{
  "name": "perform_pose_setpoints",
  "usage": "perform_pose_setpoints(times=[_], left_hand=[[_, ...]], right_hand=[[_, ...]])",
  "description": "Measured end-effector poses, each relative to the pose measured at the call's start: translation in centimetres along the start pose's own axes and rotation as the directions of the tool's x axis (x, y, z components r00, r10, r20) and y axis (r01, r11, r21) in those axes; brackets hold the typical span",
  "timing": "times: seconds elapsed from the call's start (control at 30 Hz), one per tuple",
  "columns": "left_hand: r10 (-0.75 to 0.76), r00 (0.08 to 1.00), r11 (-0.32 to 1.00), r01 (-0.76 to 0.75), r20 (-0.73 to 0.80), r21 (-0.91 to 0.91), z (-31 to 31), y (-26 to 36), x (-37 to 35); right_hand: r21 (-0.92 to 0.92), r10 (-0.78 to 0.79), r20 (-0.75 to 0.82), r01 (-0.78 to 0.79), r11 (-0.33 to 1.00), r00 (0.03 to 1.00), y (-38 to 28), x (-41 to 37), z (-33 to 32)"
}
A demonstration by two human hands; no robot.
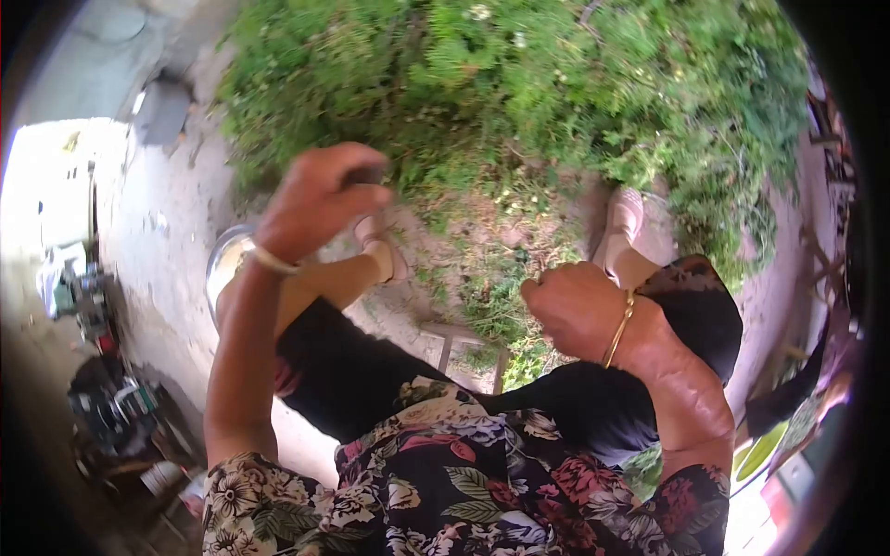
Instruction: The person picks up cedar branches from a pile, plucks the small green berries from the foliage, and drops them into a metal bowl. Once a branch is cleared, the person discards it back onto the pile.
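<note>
At eleven o'clock the raised left hand [320, 199] curls round a small dark object [368, 174], mostly hidden by the fingers. A round silvery metal bowl [225, 259] lies half behind that forearm. The dim clutter [116, 408] at eight o'clock is unreadable.

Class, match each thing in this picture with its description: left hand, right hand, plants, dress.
1 left hand
2 right hand
3 plants
4 dress

a floral, bottom of view
b raised, pale bangle at wrist
c green, top of view
d fisted, gold bangle at wrist

Pairs: 1-b; 2-d; 3-c; 4-a
</note>
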State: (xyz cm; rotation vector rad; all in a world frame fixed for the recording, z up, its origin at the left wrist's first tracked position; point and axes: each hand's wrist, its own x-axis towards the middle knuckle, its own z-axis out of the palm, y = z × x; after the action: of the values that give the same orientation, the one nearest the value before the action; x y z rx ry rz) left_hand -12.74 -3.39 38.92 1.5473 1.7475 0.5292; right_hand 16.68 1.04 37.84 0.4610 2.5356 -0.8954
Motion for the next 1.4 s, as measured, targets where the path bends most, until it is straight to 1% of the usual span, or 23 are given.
perform_pose_setpoints(times=[0.1,0.17,0.27,0.33,0.37,0.43,0.53,0.57,0.73,0.8,0.83,0.87,0.93,1.0,1.03,1.07,1.13,1.17,1.23,1.27,1.3,1.33,1.4], left_hand=[[0.232,0.951,0.957,-0.26,0.203,0.125,7.7,-1.8,7.4],[0.201,0.967,0.975,-0.213,0.154,0.063,14.2,-5.1,10.3],[0.213,0.974,0.966,-0.222,0.08,0.129,22.9,-9.9,14.0],[0.089,0.996,0.952,-0.094,0.032,0.292,26.9,-12.0,15.3],[0.087,0.995,0.953,-0.098,0.052,0.287,28.4,-12.2,15.8],[0.043,0.996,0.899,-0.071,0.073,0.431,30.9,-11.4,16.8],[0.172,0.973,0.81,-0.228,0.153,0.541,34.4,-11.0,18.2],[0.224,0.97,0.736,-0.23,0.093,0.637,35.4,-10.7,18.4],[0.16,0.986,0.8,-0.161,0.054,0.579,35.9,-12.9,21.0],[0.095,0.995,0.983,-0.092,-0.014,0.161,34.7,-14.0,21.4],[0.066,0.992,0.997,-0.069,-0.112,-0.019,33.9,-13.9,20.8],[0.067,0.991,0.997,-0.069,-0.113,-0.014,33.2,-13.6,20.0],[-0.26,0.957,0.92,0.287,0.13,-0.268,30.8,-11.8,17.7],[-0.312,0.907,0.838,0.403,0.283,-0.369,30.6,-10.5,14.5],[-0.31,0.891,0.861,0.411,0.331,-0.3,30.8,-9.5,12.9],[-0.194,0.865,0.85,0.384,0.463,-0.36,31.4,-9.5,11.3],[-0.044,0.815,0.977,0.155,0.578,-0.145,32.5,-10.1,9.8],[-0.048,0.813,0.977,0.16,0.58,-0.144,32.9,-10.9,10.1],[-0.058,0.981,0.977,0.017,0.187,0.214,33.9,-12.4,12.7],[-0.15,0.988,0.974,0.144,0.026,0.173,34.1,-13.8,14.2],[-0.059,0.989,0.993,0.073,-0.139,0.096,33.7,-14.2,15.8],[0.019,0.974,0.99,0.012,-0.224,0.137,33.5,-14.9,17.5],[0.1,0.947,0.982,-0.045,-0.306,0.183,33.6,-15.2,19.9]], right_hand=[[-0.017,0.021,-0.097,-0.023,1.0,0.995,0.2,-1.2,0.0],[-0.056,0.049,-0.174,-0.06,0.997,0.984,0.3,-2.0,-0.5],[-0.05,0.193,-0.116,-0.2,0.979,0.974,0.9,-2.4,-0.8],[-0.129,0.19,-0.37,-0.253,0.959,0.909,1.4,-2.3,0.0],[-0.12,0.189,-0.322,-0.238,0.964,0.928,1.5,-2.2,-0.2],[-0.06,0.192,-0.326,-0.223,0.973,0.925,1.5,-2.0,-1.2],[0.038,0.225,-0.293,-0.224,0.974,0.929,1.2,-2.0,-2.0],[0.059,0.252,-0.282,-0.246,0.968,0.926,0.9,-2.3,-2.1],[0.085,0.282,-0.317,-0.269,0.96,0.906,1.6,-2.7,-1.9],[0.085,0.304,-0.311,-0.292,0.953,0.901,1.4,-2.7,-1.8],[0.078,0.322,-0.31,-0.314,0.946,0.895,1.3,-2.7,-1.7],[0.08,0.319,-0.314,-0.31,0.947,0.894,1.2,-2.9,-1.6],[0.08,0.276,-0.304,-0.264,0.961,0.912,1.1,-3.1,-1.4],[0.083,0.27,-0.305,-0.256,0.963,0.913,0.9,-3.2,-1.3],[0.085,0.268,-0.303,-0.255,0.963,0.914,0.8,-3.2,-1.2],[0.087,0.269,-0.3,-0.254,0.963,0.915,0.8,-3.2,-1.1],[0.09,0.269,-0.291,-0.254,0.963,0.918,0.7,-3.1,-1.0],[0.094,0.27,-0.284,-0.254,0.963,0.92,0.8,-3.0,-0.9],[0.102,0.279,-0.271,-0.261,0.96,0.921,0.9,-2.8,-0.8],[0.104,0.281,-0.266,-0.263,0.959,0.922,0.9,-2.8,-0.9],[0.068,0.278,-0.275,-0.27,0.961,0.92,0.9,-2.8,-1.2],[0.032,0.274,-0.285,-0.277,0.96,0.919,0.9,-2.8,-1.3],[0.043,0.274,-0.268,-0.272,0.961,0.924,1.0,-2.7,-1.4]])
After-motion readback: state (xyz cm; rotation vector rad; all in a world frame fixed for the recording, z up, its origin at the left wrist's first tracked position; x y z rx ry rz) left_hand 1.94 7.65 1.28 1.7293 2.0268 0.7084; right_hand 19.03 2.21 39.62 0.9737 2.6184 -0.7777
